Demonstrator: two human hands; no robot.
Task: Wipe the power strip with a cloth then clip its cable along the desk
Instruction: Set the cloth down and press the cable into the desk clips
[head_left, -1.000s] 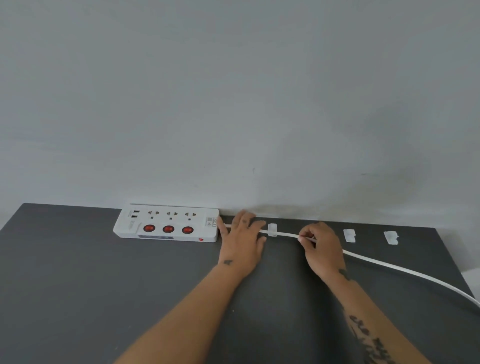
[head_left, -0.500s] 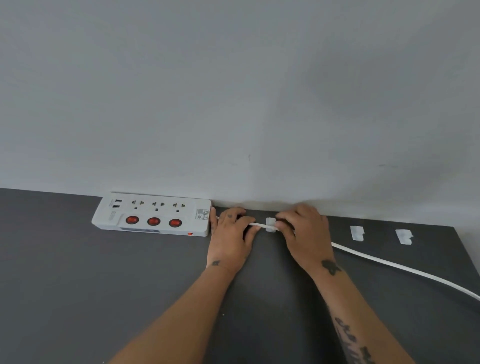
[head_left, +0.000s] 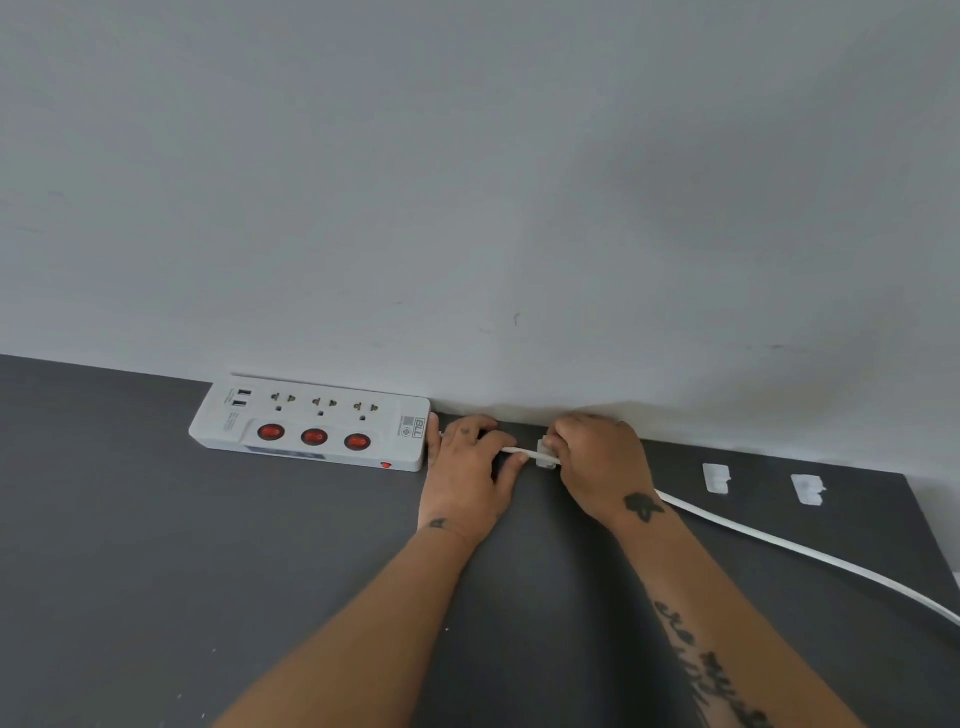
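A pale grey wall (head_left: 467, 182) rises behind the dark grey desk (head_left: 156, 571); the white power strip (head_left: 311, 421), with three red switches, lies against the wall at the desk's back edge; its flat white cable (head_left: 779, 545) runs right across the desk and off the right edge; the left hand (head_left: 467, 467) lies flat with relaxed fingers pressing the cable just beside the strip; the right hand (head_left: 602, 462), fingers curled, pinches the cable at the first cable clip (head_left: 545, 460); a second clip (head_left: 716, 477) and third clip (head_left: 807, 488) sit further right.
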